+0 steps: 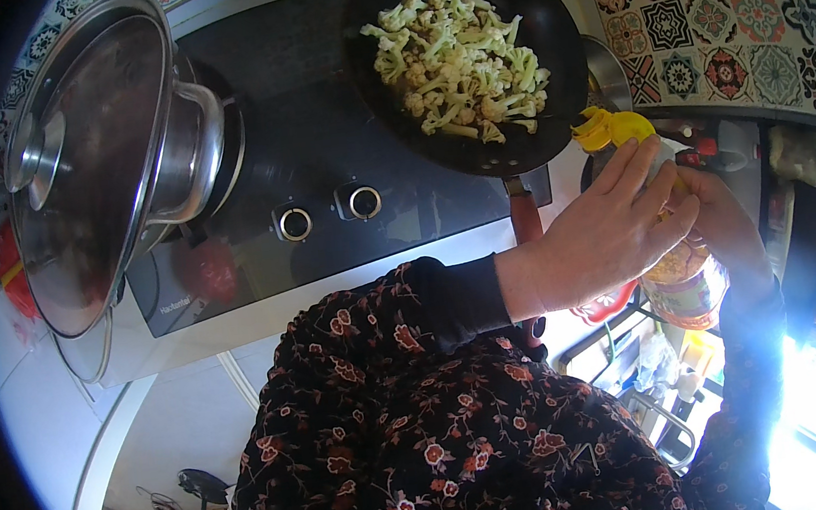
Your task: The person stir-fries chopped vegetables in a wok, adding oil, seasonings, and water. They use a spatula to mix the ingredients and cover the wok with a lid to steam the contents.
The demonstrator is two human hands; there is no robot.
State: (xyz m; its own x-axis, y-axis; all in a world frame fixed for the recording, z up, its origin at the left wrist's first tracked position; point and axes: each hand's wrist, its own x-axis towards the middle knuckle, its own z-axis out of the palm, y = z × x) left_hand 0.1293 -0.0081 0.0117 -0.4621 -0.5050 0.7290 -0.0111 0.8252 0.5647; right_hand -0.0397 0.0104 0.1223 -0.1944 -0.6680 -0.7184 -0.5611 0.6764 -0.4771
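Observation:
Both my hands hold a clear plastic bottle (686,285) with a label and amber contents. It is tilted, its open yellow flip cap (612,129) toward the wok's right rim. My left hand (600,222) lies across the neck and upper body of the bottle. My right hand (728,215) wraps its far side, partly hidden behind the left. The dark wok (441,147) holds cut cauliflower florets (465,59). Between cap and florets runs a thin dark streak; whether it is poured liquid I cannot tell. The wok's reddish-brown handle (524,216) points toward me.
A steel pot (178,156) with a tilted glass lid (96,169) stands left on the black glass cooktop (273,130), which has two knobs (295,224). Patterned tiles (713,16) line the back. A red-rimmed dish (605,306) sits below my hands. Bright light floods the lower right.

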